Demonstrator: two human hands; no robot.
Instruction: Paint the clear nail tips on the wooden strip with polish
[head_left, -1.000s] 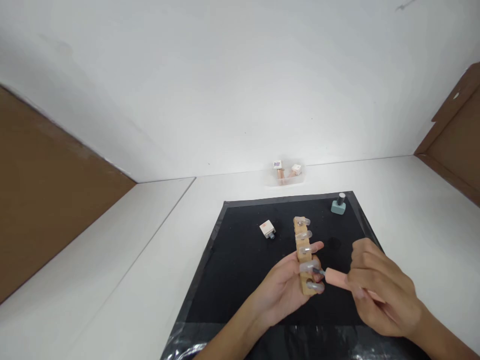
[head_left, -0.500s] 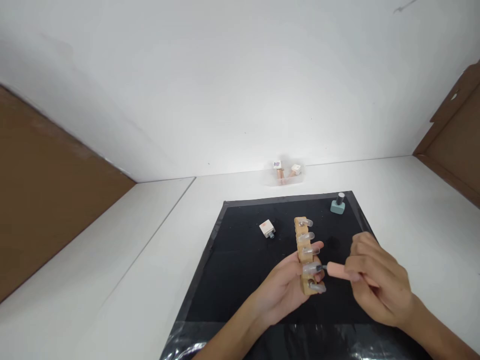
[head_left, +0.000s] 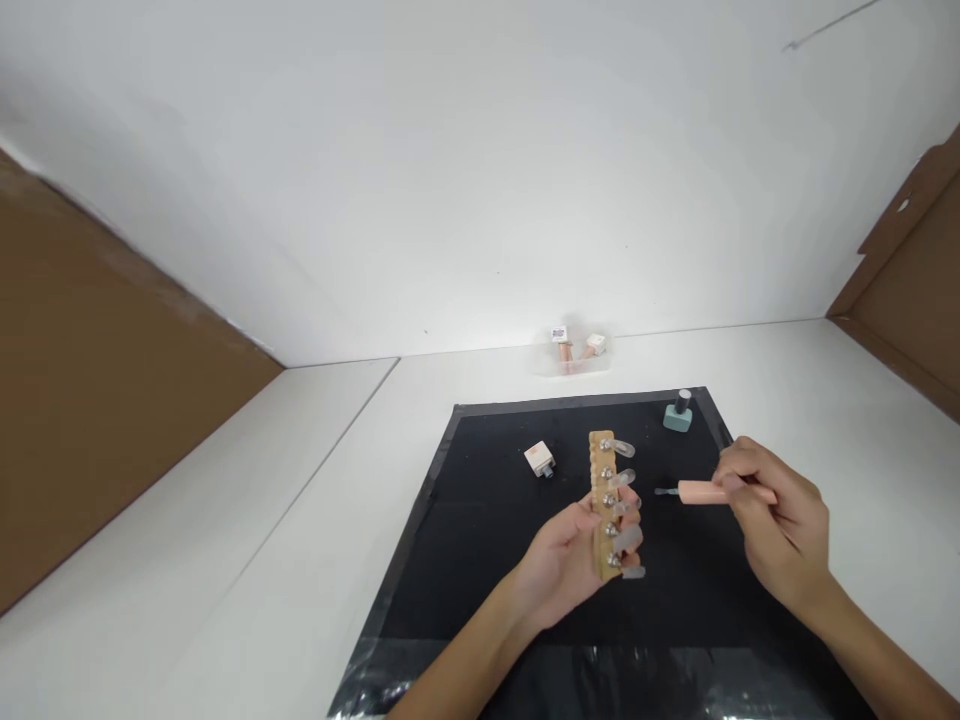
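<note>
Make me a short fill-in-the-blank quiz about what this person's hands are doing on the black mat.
1. The left hand holds a wooden holder carrying a row of clear fake ____.
2. The right hand grips a brush by its ____-coloured handle.
3. The brush tip points toward the holder but is ____ from it.
4. An open green bottle stands at the far right corner of the ____ mat.

Missing words: nails; peach; apart; black
</note>
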